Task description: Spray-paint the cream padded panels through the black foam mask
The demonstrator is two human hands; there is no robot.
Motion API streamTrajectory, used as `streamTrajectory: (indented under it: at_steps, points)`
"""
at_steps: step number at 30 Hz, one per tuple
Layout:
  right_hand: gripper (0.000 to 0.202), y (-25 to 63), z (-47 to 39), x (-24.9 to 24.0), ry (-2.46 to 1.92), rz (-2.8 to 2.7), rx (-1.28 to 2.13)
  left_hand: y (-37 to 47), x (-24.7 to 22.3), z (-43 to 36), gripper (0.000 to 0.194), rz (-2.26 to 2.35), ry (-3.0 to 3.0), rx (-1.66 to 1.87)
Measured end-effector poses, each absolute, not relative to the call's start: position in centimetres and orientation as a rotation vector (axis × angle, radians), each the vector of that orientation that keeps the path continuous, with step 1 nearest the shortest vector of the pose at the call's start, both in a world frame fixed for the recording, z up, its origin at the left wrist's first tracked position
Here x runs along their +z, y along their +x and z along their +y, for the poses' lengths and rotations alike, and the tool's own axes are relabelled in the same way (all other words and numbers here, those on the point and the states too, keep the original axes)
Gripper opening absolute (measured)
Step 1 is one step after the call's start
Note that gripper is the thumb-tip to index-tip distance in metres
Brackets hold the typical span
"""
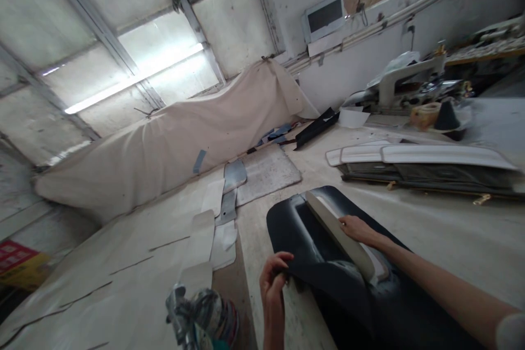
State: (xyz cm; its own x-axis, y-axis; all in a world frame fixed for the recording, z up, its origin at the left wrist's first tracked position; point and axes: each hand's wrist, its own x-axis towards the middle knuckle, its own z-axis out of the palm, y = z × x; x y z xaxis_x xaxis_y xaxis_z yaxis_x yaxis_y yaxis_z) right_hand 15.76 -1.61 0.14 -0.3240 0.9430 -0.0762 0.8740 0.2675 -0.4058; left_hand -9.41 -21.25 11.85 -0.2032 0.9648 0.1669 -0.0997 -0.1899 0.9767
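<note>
Left of the black sheet [336,290], a silver-coloured metal tool [179,309] is standing. At the sheet's left edge, the left hand [274,279] is pointing upward, its fingers curling inward and pinching that edge, which is sitting raised above the counter [443,224]. On the sheet, a pale curved panel [340,235] is resting. From the sheet's right side, the right forearm [443,281] is extending across it, the right hand [356,228] gripping the panel's upper edge with bending fingers. Right of the sheet, white-topped pieces [426,156] are lying.
</note>
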Motion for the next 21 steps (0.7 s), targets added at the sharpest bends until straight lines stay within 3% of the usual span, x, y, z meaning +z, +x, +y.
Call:
streamTrajectory:
  at_steps: [7, 13, 16, 21]
  points:
    - [0.019, 13.2, -3.7, 0.8, -1.527, -2.487, 0.36, -8.2, 7.0, -24.7, 0.011, 1.359, 1.286, 1.363]
    - [0.024, 11.1, -5.6, 0.4, -1.344, -2.609, 0.334, -7.9, 4.1, -27.6, 0.046, 1.428, 1.439, 1.128]
    - [0.022, 11.3, -5.8, -0.3, -1.282, -2.663, 0.37, -7.5, 4.0, -28.4, 0.05, 1.597, 1.251, 1.145]
    - [0.044, 12.7, -6.0, -0.5, -1.204, -2.684, 0.422, -7.8, 2.5, -27.9, 0.059, 1.946, 1.058, 1.151]
